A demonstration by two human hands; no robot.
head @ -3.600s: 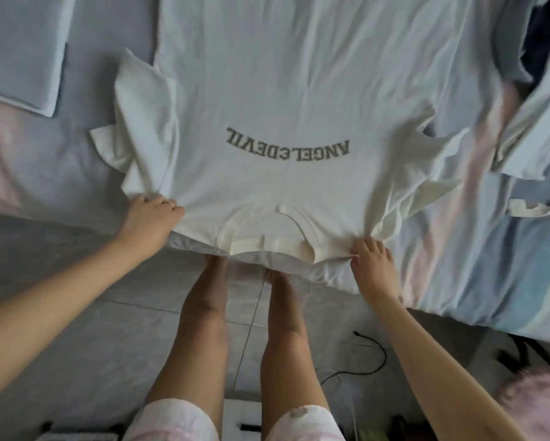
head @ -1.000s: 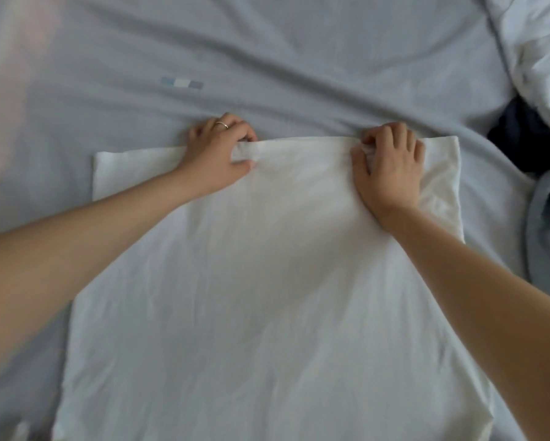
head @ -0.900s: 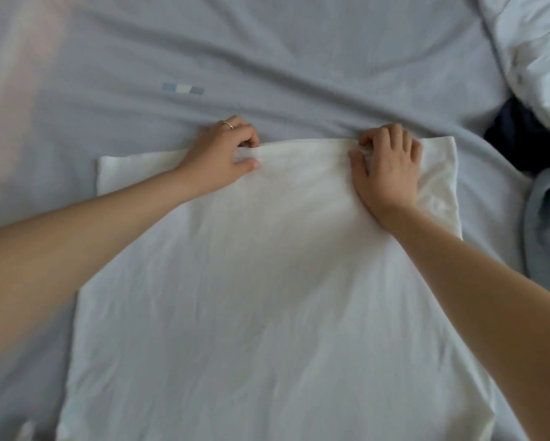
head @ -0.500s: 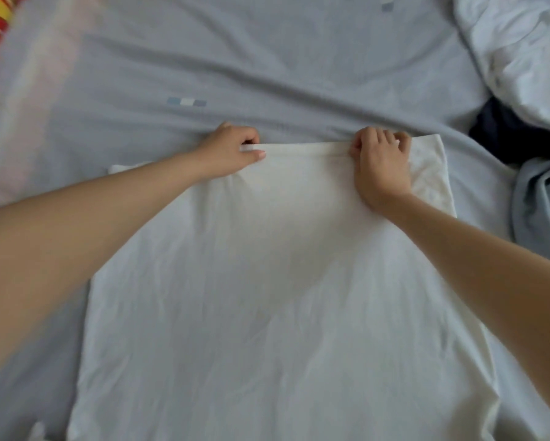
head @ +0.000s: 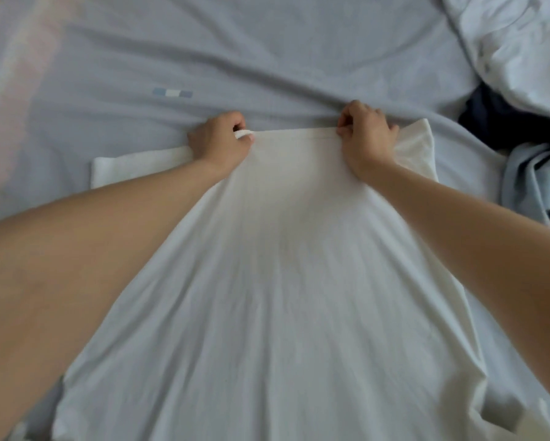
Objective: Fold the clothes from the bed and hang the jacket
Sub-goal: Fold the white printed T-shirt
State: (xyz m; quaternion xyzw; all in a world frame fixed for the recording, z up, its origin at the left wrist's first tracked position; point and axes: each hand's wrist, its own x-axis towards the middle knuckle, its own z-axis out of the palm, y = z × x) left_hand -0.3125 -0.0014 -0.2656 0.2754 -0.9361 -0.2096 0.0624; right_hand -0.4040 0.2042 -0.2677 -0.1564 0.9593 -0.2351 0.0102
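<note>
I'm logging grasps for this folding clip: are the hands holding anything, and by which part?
Both hold the white fabric garment by its far edge: the left hand pinches it left of the middle, the right hand nearer the right corner.

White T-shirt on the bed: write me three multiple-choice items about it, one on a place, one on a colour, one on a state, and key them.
1. Where does the dark navy garment lie from the white T-shirt?
A. on top of it
B. beyond its far right corner
C. to its left

2. The bed sheet under it is:
A. red
B. black
C. grey-blue

3. The left hand and right hand:
A. pinch the T-shirt's far edge
B. lie flat and open
C. hold a hanger

Key: 1 B, the dark cloth sits past the right corner; 2 C, the bare sheet shows grey-blue; 3 A, the fingers of both curl round the edge.
</note>
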